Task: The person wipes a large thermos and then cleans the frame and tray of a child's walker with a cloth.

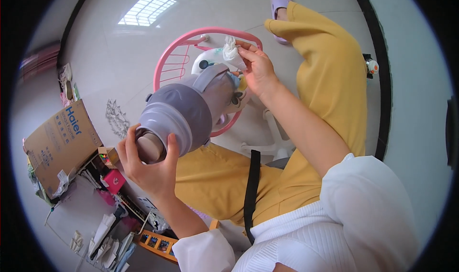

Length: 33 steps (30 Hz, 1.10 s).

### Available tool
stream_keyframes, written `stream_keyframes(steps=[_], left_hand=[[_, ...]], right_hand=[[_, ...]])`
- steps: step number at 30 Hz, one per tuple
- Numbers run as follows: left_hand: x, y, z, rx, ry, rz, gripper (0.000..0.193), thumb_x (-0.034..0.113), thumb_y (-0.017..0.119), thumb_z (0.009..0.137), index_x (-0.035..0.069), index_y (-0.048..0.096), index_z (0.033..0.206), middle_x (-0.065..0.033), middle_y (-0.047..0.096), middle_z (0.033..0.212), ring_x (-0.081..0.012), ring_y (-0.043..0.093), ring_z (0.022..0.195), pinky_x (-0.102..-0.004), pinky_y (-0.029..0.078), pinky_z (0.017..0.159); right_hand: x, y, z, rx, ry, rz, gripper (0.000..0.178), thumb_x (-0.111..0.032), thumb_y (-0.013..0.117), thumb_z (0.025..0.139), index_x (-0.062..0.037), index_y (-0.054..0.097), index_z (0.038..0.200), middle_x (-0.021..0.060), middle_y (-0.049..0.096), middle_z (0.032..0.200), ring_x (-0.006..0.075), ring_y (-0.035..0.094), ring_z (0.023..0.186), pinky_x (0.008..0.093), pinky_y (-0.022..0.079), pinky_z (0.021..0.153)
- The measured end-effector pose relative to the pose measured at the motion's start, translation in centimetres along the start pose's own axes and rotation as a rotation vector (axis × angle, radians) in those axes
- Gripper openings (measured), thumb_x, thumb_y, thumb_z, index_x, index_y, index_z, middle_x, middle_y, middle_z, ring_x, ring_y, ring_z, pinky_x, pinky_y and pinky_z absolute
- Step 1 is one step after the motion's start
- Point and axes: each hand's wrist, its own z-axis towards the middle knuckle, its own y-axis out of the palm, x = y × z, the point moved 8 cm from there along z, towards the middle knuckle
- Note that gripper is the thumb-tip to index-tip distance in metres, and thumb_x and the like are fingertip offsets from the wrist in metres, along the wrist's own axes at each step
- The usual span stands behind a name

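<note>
A large grey-lavender insulated bottle (184, 100) with a carrying handle lies tilted across a small pink-framed chair (165, 57). My left hand (152, 174) is wrapped around the bottle's narrower near end, where a brownish round part shows between thumb and fingers. Above the bottle's far end, my right hand (260, 71) pinches a crumpled white tissue (231, 54). A cartoon face decorates the chair's seat (205, 65), which the bottle partly covers.
To the left stand a brown cardboard box (62, 143), a pink box (113, 180) and a rack with several shoes (107, 238). My legs in yellow trousers (330, 76) flank the chair. A dark baseboard (382, 81) runs along the right wall.
</note>
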Motion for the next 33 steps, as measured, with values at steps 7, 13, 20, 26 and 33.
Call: stream_keyframes(steps=[7,13,20,26,33], left_hand=[[-1.2,-0.8,-3.9,-0.045,0.124,-0.007,0.064,0.017,0.082,0.055,0.001,0.059,0.113,-0.0127,0.056,0.102,-0.0284,0.057,0.092,-0.0369,0.048,0.077],[-3.2,-1.3,-8.2,-0.111,0.028,-0.096,0.065,0.012,0.071,0.066,-0.001,0.049,0.125,-0.0155,0.049,0.118,-0.0317,0.047,0.113,-0.0415,0.038,0.096],[-3.2,-0.3,-10.3,0.093,-0.140,-0.293,0.052,0.021,0.069,0.075,0.002,0.048,0.118,-0.0148,0.045,0.122,-0.0308,0.044,0.118,-0.0434,0.033,0.102],[-3.1,0.4,-12.6,0.339,-0.133,-0.222,0.036,0.029,0.066,0.086,0.001,0.053,0.106,-0.0124,0.050,0.111,-0.0283,0.051,0.108,-0.0440,0.037,0.098],[-4.7,-0.3,-13.5,0.367,-0.139,-0.196,0.032,0.025,0.064,0.082,0.003,0.053,0.102,-0.0143,0.051,0.109,-0.0322,0.051,0.104,-0.0483,0.042,0.096]], right_hand=[[0.3,-1.1,0.5,0.014,-0.014,-0.074,0.023,-0.011,0.052,0.092,-0.0053,0.061,0.112,0.0071,0.066,0.103,0.0191,0.062,0.095,0.0355,0.052,0.072],[0.9,-1.6,0.3,0.054,0.032,-0.191,0.020,-0.007,0.055,0.089,-0.0046,0.064,0.107,0.0056,0.067,0.099,0.0153,0.063,0.090,0.0286,0.051,0.076],[2.3,-2.5,-0.1,0.026,-0.072,-0.669,0.016,-0.006,0.062,0.083,-0.0016,0.070,0.096,0.0045,0.068,0.091,0.0111,0.060,0.084,0.0250,0.048,0.076],[4.2,-0.1,-1.8,-0.170,-0.156,-1.175,0.019,-0.009,0.061,0.081,-0.0038,0.071,0.096,0.0125,0.069,0.085,0.0226,0.064,0.078,0.0320,0.050,0.077],[4.0,9.8,-12.8,-0.514,-0.592,-1.360,0.025,0.000,0.054,0.081,-0.0013,0.068,0.101,0.0152,0.065,0.102,0.0318,0.060,0.095,0.0368,0.048,0.086]])
